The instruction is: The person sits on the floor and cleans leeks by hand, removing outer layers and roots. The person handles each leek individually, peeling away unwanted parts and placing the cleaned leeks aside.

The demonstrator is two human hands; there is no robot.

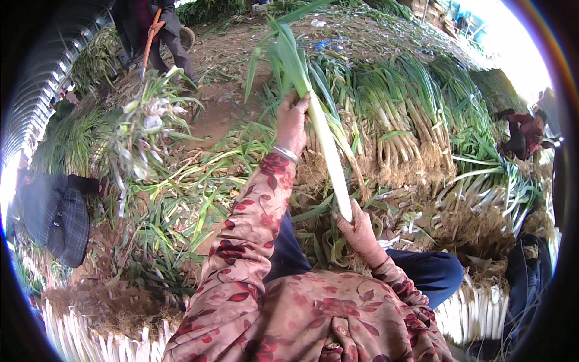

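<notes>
A long leek-like stalk, white below and green above, slants across the middle in front of me. My left hand grips it where the white shaft turns into green leaves. At its lower end, my right hand has thumb and fingers closed around the white tip. No root tuft shows on this stalk, though the right fingers partly cover the end. Just behind it, a thinner stalk with browned outer skin leans over the ground.
Unpeeled stalks with brown roots lie in a row beyond my hands. Stripped leaves litter the ground at left. White stalks stand in bundles at lower left and lower right. A person holds a long-handled tool; others sit at both sides.
</notes>
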